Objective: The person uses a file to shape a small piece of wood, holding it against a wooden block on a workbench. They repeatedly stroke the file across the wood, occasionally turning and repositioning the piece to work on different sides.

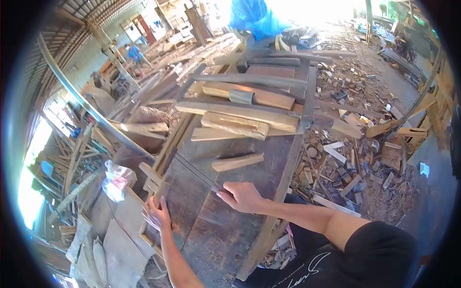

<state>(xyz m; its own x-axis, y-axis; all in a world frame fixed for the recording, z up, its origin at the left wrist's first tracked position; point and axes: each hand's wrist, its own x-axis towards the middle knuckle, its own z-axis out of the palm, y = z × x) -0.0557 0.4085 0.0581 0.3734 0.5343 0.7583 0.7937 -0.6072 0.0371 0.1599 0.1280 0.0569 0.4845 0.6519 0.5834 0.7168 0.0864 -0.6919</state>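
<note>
My right hand [244, 197] is closed around the near end of a long, thin dark tool [194, 169]. The tool stretches away to the upper left over the dark workbench [216, 228]; its exact kind I cannot tell. At the bench's left edge, my left hand [158, 214] grips the near end of a short wooden piece [160, 191], thumb on one side and fingers on the other. Another short wooden piece [150, 172] sits just beyond it. A loose wooden strip [238, 162] lies on the bench past the tool.
Several timber lengths [235, 116] are stacked across the bench's far half, with a curved dark piece [241, 97] on top. Wood offcuts [343, 168] litter the floor at right. A plastic bag [117, 180] hangs at left. Farther back is a person in blue [135, 54].
</note>
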